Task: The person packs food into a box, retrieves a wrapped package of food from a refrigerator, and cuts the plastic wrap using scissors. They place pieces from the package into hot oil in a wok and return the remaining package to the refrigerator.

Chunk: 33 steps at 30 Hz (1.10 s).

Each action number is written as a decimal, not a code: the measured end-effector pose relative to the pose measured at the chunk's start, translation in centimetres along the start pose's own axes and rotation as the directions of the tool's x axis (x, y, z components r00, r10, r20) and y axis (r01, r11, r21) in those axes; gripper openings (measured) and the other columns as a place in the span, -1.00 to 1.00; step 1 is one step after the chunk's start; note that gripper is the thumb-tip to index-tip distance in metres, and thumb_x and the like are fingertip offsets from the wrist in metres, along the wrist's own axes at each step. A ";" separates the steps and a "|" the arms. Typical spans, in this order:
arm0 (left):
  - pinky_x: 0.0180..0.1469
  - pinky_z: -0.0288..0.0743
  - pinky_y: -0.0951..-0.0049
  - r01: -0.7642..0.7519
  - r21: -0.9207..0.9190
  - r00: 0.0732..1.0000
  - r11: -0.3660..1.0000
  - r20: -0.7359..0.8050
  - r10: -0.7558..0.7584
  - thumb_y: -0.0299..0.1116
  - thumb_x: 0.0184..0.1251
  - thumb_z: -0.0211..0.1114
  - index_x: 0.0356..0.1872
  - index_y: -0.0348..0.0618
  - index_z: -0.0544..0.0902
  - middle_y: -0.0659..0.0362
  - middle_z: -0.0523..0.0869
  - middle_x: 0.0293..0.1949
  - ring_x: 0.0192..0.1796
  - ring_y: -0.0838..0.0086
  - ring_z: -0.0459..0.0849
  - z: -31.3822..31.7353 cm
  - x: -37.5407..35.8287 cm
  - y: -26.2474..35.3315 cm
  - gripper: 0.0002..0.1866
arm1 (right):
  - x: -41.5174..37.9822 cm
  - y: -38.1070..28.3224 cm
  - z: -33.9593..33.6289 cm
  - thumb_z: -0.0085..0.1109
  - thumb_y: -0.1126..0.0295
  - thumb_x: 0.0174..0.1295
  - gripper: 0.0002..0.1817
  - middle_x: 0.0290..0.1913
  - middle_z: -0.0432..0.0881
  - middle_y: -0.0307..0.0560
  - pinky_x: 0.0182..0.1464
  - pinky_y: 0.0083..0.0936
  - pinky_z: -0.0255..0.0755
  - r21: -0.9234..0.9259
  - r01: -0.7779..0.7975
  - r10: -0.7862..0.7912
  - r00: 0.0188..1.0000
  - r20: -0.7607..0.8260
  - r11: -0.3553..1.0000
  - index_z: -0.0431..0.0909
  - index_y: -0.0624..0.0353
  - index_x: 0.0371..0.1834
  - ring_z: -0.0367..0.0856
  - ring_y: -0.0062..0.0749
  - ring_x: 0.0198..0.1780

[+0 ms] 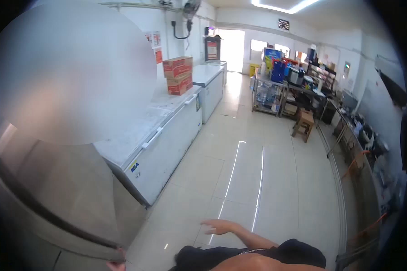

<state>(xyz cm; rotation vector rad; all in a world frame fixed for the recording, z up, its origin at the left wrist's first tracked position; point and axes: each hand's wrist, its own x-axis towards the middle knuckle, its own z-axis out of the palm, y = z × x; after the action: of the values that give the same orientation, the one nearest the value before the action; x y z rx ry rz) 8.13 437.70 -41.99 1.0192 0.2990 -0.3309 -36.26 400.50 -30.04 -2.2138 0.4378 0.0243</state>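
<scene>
My right hand [218, 226] reaches in from the lower right, above the tiled floor. Its fingers are stretched out, slightly blurred, and hold nothing. At the bottom left, my left hand [116, 265] is only partly in view, with fingers above and below the end of a long dark edge [72, 229]. That edge borders a grey, smooth panel [77, 189] whose kind I cannot make out. Dark clothing [208, 257] shows below my right forearm. The nearest large thing ahead is a white chest freezer [163, 151] with its lid down.
Two stacked red-and-brown cartons [179, 83] rest on the freezers along the left wall. Glossy floor [239, 167] runs towards a bright doorway [232, 49]. A wooden stool [304, 124] stands by loaded metal tables. A cluttered counter [362, 149] lines the right. A blurred circle covers the upper left.
</scene>
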 end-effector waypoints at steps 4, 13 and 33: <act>-0.04 0.57 0.02 -0.003 0.360 0.997 0.933 -0.071 0.030 0.17 0.31 0.08 0.30 -0.22 0.36 -0.13 0.51 0.15 -0.03 0.00 0.59 6.0 -0.5 -0.5 -0.27 | -7.7 15.3 1.6 0.08 -0.20 0.23 -0.30 0.21 0.54 0.13 0.28 -0.14 0.35 -0.231 -0.408 0.445 0.885 0.140 0.883 0.44 0.07 0.28 0.47 0.05 0.24; -0.18 0.58 0.11 0.205 0.960 0.780 0.192 -0.042 -0.624 0.17 0.36 0.03 0.24 -0.20 0.41 -0.13 0.58 0.00 -0.19 0.07 0.62 18.7 -8.1 -20.5 -0.33 | -23.2 26.7 8.4 0.04 -0.13 0.25 -0.44 -0.03 0.69 0.14 0.10 -0.19 0.47 0.126 -0.757 0.762 0.648 0.014 0.641 0.66 0.13 -0.01 0.62 -0.02 0.06; -0.32 0.51 0.56 -0.660 0.385 -0.531 0.645 0.368 -0.763 0.05 0.51 -0.06 0.11 -0.05 0.53 0.18 0.63 -0.31 -0.32 0.54 0.60 71.4 -58.0 -79.0 -0.55 | -34.7 32.1 20.4 0.01 0.04 0.41 -0.41 0.50 0.16 0.05 0.55 -0.26 -0.20 0.769 0.186 0.782 -0.288 -0.553 0.612 0.29 0.09 0.42 0.05 -0.17 0.54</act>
<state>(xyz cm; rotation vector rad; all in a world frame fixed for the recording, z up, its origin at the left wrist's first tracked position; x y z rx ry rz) -70.21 345.19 -45.52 0.9357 -2.0860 -1.7553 -76.40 408.14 -61.39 -0.6670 1.7296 -1.5028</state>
